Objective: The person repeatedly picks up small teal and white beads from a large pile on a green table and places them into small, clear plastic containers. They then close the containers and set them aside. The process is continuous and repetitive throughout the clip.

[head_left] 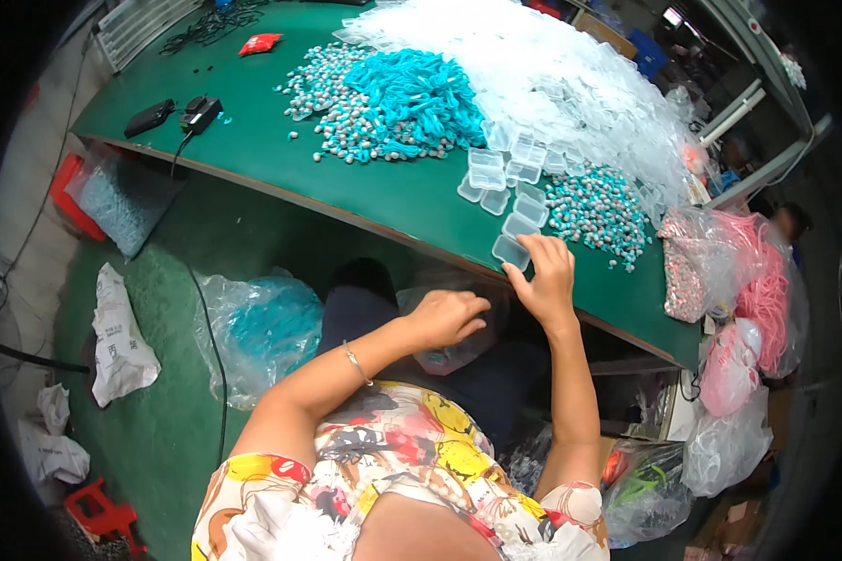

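Observation:
My right hand [544,280] is at the front edge of the green table, thumb and fingers pinching a small clear plastic compartment box [512,251]. In front of my body and below the table edge is my left hand [447,318], its fingers loosely bent and thumb apart, with nothing visible in it. More clear boxes [486,170] lie just beyond the held one. To their right is a pile of small turquoise and silvery beads [597,213]. A heap of turquoise cords [416,92] lies farther left, with silvery bead-like pieces [320,79] around it.
A large mound of clear plastic pieces [571,84] covers the back of the green table [253,150]. Black adapters [199,114] sit at left with a hanging cable. Bags of pink cord [762,280] hang off the right end. A turquoise-filled bag [269,323] rests on the floor.

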A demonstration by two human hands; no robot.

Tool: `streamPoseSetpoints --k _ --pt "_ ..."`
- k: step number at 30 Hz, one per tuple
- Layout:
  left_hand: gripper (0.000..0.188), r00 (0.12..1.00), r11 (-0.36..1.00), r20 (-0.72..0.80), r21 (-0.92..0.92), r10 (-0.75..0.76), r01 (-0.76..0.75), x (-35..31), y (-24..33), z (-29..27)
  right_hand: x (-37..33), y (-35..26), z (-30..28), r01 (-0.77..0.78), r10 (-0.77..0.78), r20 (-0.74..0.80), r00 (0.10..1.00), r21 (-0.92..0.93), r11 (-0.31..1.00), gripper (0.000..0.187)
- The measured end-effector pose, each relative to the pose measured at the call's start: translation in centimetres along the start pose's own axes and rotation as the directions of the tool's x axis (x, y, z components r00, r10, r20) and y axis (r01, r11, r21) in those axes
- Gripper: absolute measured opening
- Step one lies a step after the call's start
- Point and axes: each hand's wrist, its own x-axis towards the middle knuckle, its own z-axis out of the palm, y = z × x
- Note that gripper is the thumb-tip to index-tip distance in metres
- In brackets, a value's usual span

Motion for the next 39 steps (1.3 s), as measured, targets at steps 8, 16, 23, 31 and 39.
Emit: streamPoseSetpoints --k 8,16,23,31,39 --pt "0.015 0.787 0.895 -0.598 0.255 -0.152 0.366 3.7 -7.1 -12.4 1.6 -2.2 1.2 0.15 -0.17 0.082 0.982 0.207 0.967 0.039" --pt "0.016 0.747 0.715 -0.603 0.388 -0.28 0.581 7.2 -10.9 -14.1 1.9 -1.2 1.5 0.109 -0.109 -0.009 0.994 0.162 0.981 0.033" --pt "0.014 0.745 0.697 -0.625 0.428 -0.232 0.576 8.1 -12.4 -13.6 1.2 1.1 -0.2 0.036 -0.02 -0.097 0.995 0.167 0.985 0.024" --pt "0.018 0.743 0.821 -0.647 0.324 -0.17 0.47 7.3 -11.5 -13.7 0.1 5.2 -1.0 -0.176 0.215 -0.172 0.961 0.215 0.96 0.016" --pt "0.011 0.857 0.917 -0.445 0.164 -0.261 0.364 5.3 -8.0 -12.4 1.5 9.6 0.5 -0.327 0.322 -0.124 0.939 -0.021 0.945 0.015"
